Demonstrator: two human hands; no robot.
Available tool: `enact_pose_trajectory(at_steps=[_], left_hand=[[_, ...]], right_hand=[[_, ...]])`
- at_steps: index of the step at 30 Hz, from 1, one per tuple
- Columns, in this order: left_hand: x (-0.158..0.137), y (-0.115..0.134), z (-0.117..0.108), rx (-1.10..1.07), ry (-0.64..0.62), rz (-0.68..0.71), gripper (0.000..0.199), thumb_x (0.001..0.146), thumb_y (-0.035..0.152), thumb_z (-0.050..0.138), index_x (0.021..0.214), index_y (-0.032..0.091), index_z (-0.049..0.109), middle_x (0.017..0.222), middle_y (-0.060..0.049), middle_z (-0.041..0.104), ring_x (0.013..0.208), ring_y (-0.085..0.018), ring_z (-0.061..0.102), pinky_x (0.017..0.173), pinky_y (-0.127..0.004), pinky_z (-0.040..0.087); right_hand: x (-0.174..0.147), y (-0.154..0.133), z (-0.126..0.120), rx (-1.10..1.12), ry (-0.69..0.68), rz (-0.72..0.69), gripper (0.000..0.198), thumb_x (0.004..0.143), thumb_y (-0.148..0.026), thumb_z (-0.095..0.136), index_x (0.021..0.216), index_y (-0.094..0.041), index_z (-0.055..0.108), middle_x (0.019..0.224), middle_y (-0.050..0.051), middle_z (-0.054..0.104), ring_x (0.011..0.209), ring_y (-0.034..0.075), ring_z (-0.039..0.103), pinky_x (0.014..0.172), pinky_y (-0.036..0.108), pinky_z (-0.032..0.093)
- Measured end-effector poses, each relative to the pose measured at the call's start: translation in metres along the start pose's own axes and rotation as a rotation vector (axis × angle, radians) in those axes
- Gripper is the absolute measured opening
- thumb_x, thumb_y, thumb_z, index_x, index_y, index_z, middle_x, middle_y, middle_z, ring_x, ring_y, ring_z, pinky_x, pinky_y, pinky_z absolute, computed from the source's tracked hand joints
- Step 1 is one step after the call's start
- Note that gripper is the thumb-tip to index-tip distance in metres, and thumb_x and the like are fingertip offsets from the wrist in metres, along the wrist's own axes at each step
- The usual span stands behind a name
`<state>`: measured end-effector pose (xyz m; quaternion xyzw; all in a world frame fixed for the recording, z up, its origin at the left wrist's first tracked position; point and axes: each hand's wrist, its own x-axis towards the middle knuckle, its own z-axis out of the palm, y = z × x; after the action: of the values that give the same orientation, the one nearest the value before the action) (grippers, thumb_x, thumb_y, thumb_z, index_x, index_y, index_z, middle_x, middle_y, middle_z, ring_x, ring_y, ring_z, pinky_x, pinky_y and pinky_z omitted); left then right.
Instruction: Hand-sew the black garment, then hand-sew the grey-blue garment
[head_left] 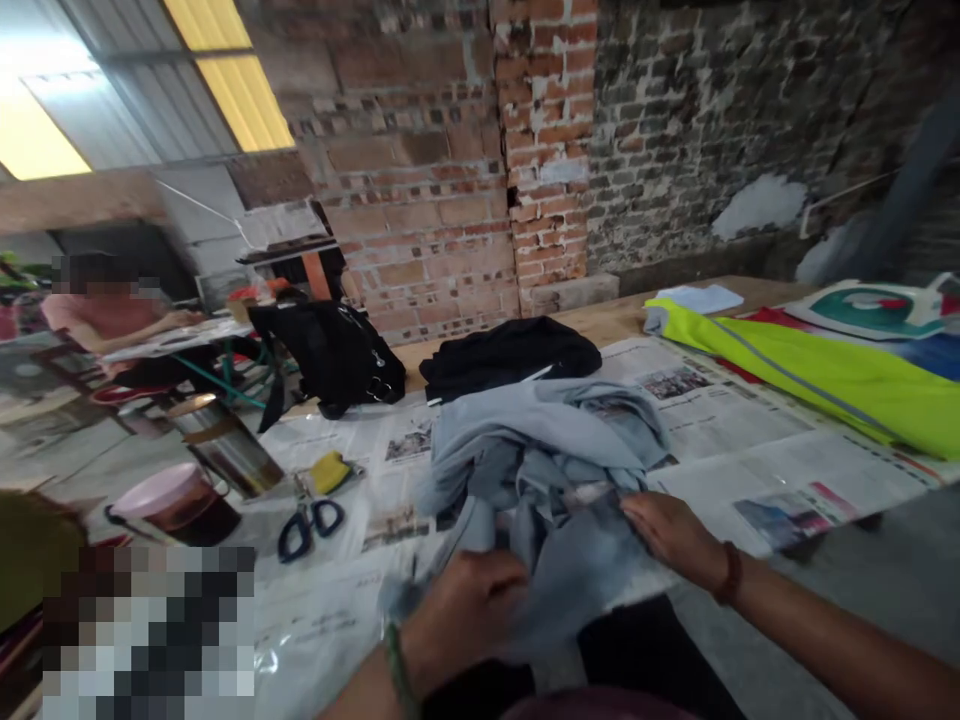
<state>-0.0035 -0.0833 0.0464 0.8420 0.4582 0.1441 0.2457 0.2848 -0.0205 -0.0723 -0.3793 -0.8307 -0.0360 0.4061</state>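
A crumpled grey-blue garment (551,420) lies in a heap at the near edge of the newspaper-covered table. My left hand (472,610), with a green bracelet at its wrist, is closed on the cloth at the front left of the heap. At the front right, my right hand (667,535) pinches another part of the same cloth, which is blurred between the two hands. What kind of garment it is cannot be made out. Just behind it sits a folded black garment (510,355).
Scissors (310,528), a yellow object (330,472), a lidded cup (180,505) and a steel tumbler (225,445) stand left. A black bag (326,355) is behind them. To the right are a hi-vis garment (810,375) and an iron (874,308). A person (97,325) sits far left.
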Motion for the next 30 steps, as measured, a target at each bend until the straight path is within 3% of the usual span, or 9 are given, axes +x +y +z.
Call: enact_pose_trajectory(at_steps=[3,6,8,14,17,21,23,26,30], left_hand=[[-0.019,0.006,0.033,-0.047,-0.061,-0.065,0.02,0.073,0.016,0.054,0.085,0.026,0.067,0.076,0.003,0.069,0.07,-0.012,0.062,0.063,-0.017,0.043],[-0.022,0.007,0.045,-0.074,-0.072,-0.153,0.031,0.071,0.017,0.059,0.099,0.03,0.065,0.091,0.003,0.07,0.082,-0.015,0.063,0.072,-0.02,0.045],[-0.02,0.01,0.046,-0.089,-0.079,-0.167,0.033,0.071,0.015,0.059,0.1,0.029,0.064,0.096,0.002,0.07,0.087,-0.015,0.063,0.076,-0.021,0.045],[-0.017,0.035,0.033,-0.045,-0.03,-0.03,0.022,0.078,0.011,0.049,0.076,0.024,0.067,0.073,0.002,0.066,0.073,-0.011,0.061,0.064,-0.018,0.042],[-0.017,0.045,0.027,-0.026,0.007,0.012,0.02,0.077,0.011,0.05,0.068,0.022,0.065,0.068,0.001,0.062,0.069,-0.011,0.058,0.062,-0.018,0.041],[-0.014,0.048,0.021,-0.058,0.051,0.018,0.021,0.079,0.012,0.046,0.079,0.021,0.065,0.079,-0.001,0.063,0.075,-0.011,0.057,0.067,-0.019,0.041],[-0.012,0.046,0.019,-0.097,0.037,-0.03,0.022,0.081,0.012,0.043,0.083,0.02,0.063,0.082,-0.001,0.063,0.075,-0.011,0.057,0.067,-0.019,0.04],[-0.01,0.035,0.018,-0.155,-0.141,-0.096,0.013,0.078,0.016,0.048,0.08,0.018,0.061,0.073,0.003,0.061,0.067,-0.01,0.054,0.058,-0.017,0.037],[-0.009,0.012,0.013,-0.057,-0.457,-0.049,0.007,0.066,0.014,0.058,0.059,0.015,0.056,0.064,0.005,0.054,0.06,-0.008,0.049,0.051,-0.017,0.033]], right_hand=[[-0.028,-0.01,-0.012,0.055,0.035,0.218,0.021,0.087,-0.028,0.037,0.09,-0.021,0.057,0.08,0.006,0.066,0.072,0.018,0.063,0.064,0.028,0.05],[-0.017,-0.013,-0.031,0.155,0.119,0.485,0.021,0.087,-0.029,0.038,0.099,-0.02,0.053,0.067,0.002,0.06,0.057,0.015,0.058,0.055,0.025,0.049],[-0.002,-0.016,-0.041,0.251,0.121,0.555,0.027,0.088,-0.027,0.037,0.112,-0.02,0.047,0.063,-0.001,0.055,0.05,0.012,0.053,0.05,0.023,0.047],[0.034,-0.052,-0.044,0.34,-0.216,0.092,0.032,0.082,-0.011,0.033,0.096,-0.022,0.058,0.084,0.005,0.058,0.079,0.017,0.056,0.07,0.029,0.048],[0.041,-0.071,-0.033,0.229,-0.316,0.015,0.024,0.079,-0.018,0.044,0.099,-0.022,0.057,0.092,0.007,0.058,0.087,0.022,0.053,0.078,0.036,0.046],[0.042,-0.074,-0.026,0.127,-0.407,-0.055,0.008,0.078,-0.021,0.052,0.08,-0.019,0.06,0.08,0.006,0.058,0.078,0.02,0.053,0.07,0.033,0.044],[0.037,-0.069,-0.032,0.138,-0.395,-0.066,0.013,0.081,-0.018,0.048,0.074,-0.017,0.059,0.074,0.005,0.056,0.074,0.017,0.052,0.067,0.03,0.043],[0.023,-0.059,-0.051,0.157,-0.291,-0.059,0.019,0.086,-0.018,0.042,0.077,-0.017,0.059,0.071,0.005,0.055,0.071,0.015,0.05,0.064,0.027,0.04],[-0.004,-0.046,-0.078,0.135,-0.192,-0.037,0.019,0.087,-0.017,0.042,0.08,-0.017,0.06,0.068,0.004,0.054,0.067,0.014,0.049,0.06,0.026,0.039]])
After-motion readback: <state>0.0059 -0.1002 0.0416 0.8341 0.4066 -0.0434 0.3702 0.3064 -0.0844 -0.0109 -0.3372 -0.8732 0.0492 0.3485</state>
